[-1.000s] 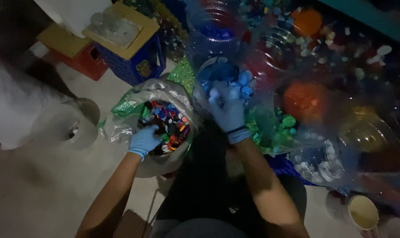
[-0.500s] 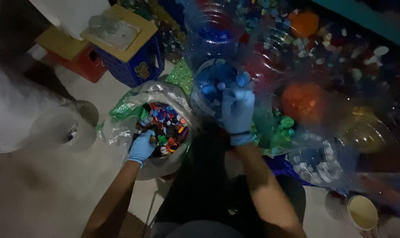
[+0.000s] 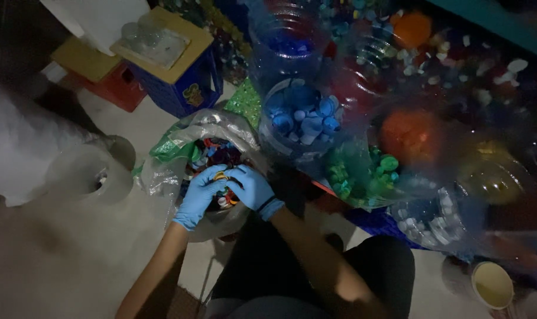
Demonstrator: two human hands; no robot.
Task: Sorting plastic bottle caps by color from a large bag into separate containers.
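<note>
Both my hands wear blue gloves and meet over a clear plastic bag (image 3: 162,171) full of mixed-colour bottle caps (image 3: 218,156). My left hand (image 3: 198,195) reaches into the bag from the left, fingers curled among the caps. My right hand (image 3: 252,188) dips in from the right, touching the caps beside the left hand; small caps show between the two hands. Whether either hand grips a cap is unclear in the dim light. Just beyond the bag stands a clear container of blue caps (image 3: 304,118).
Clear containers hold sorted caps: green (image 3: 363,171), orange (image 3: 410,136), white (image 3: 428,218), yellow (image 3: 493,171), dark blue (image 3: 289,44). A blue crate with a yellow lid (image 3: 174,65) and a red box (image 3: 106,88) stand at upper left. An empty clear tub (image 3: 88,174) sits left; a cup (image 3: 493,283) lower right.
My right hand came back from the blue-cap container down into the mixed-cap bag. My left hand stayed in the bag and shifted slightly right.
</note>
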